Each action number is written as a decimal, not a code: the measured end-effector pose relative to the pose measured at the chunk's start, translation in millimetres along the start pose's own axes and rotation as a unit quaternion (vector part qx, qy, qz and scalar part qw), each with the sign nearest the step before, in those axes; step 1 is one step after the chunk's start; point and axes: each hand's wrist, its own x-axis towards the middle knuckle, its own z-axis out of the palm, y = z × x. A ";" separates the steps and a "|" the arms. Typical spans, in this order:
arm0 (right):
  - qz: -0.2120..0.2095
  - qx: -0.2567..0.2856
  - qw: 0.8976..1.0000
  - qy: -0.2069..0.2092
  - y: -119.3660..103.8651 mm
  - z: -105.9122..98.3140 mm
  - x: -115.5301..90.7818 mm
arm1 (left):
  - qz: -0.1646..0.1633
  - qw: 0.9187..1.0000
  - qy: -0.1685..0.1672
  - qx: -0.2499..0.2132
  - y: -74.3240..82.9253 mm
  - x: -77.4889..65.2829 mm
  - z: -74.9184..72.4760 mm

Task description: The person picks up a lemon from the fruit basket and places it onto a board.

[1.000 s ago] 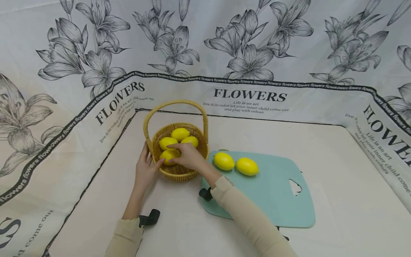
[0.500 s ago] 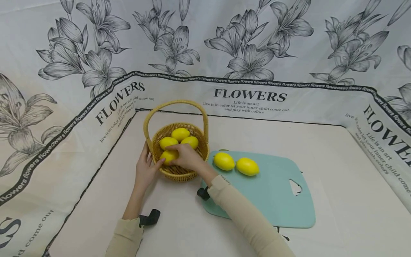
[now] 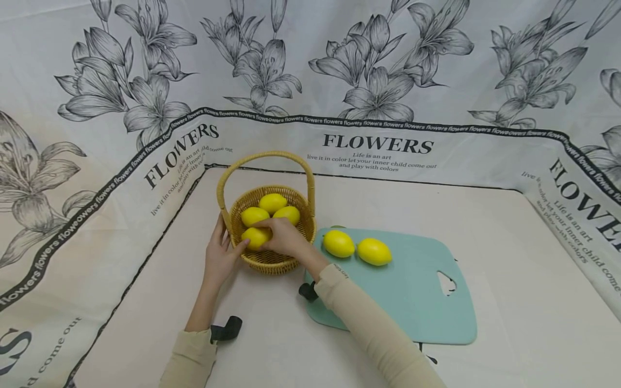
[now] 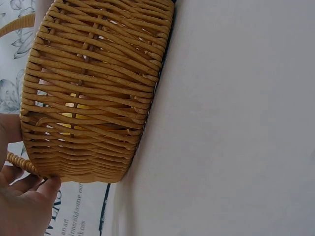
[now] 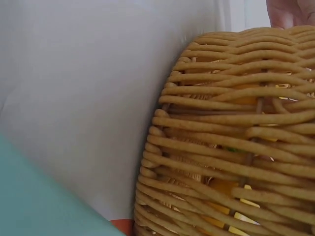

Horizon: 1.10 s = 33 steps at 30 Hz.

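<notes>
A woven wicker basket with a tall arched handle stands at the left of the table, several yellow lemons inside. My left hand grips its left side, thumb at the rim and fingers outside; the left wrist view shows the fingertips against the weave. Reaching over the basket's front right rim, my right hand pinches the front lemon between fingers and thumb. Behind it lie the other lemons. The basket wall fills much of the right wrist view, hiding the right hand's fingers there.
A teal cutting board lies right of the basket, partly under the right forearm. On it sit two lemons, one nearer the basket and one to its right. Flower-printed cloth surrounds the table's back and sides.
The right hand has shifted slightly left over the front lemon, its forearm following. The left hand and basket stay in place.
</notes>
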 end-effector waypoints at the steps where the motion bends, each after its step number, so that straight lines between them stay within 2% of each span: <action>1: 0.002 0.000 1.000 -0.001 0.1 0.1 -0.2 | 0.000 1.000 0.000 0.001 0.1 -0.1 0.0; 9: 0.005 -0.006 1.000 0.003 -2.0 2.0 0.4 | -0.002 1.000 0.002 0.003 1.6 -0.8 -0.1; 17: 0.019 -0.009 1.000 -0.002 -2.4 5.0 2.2 | 0.015 1.000 -0.001 0.007 1.1 -1.3 -0.2; 33: 0.003 -0.015 1.000 0.002 -2.7 2.8 -2.2 | 0.010 1.000 -0.002 -0.002 3.1 -1.7 0.5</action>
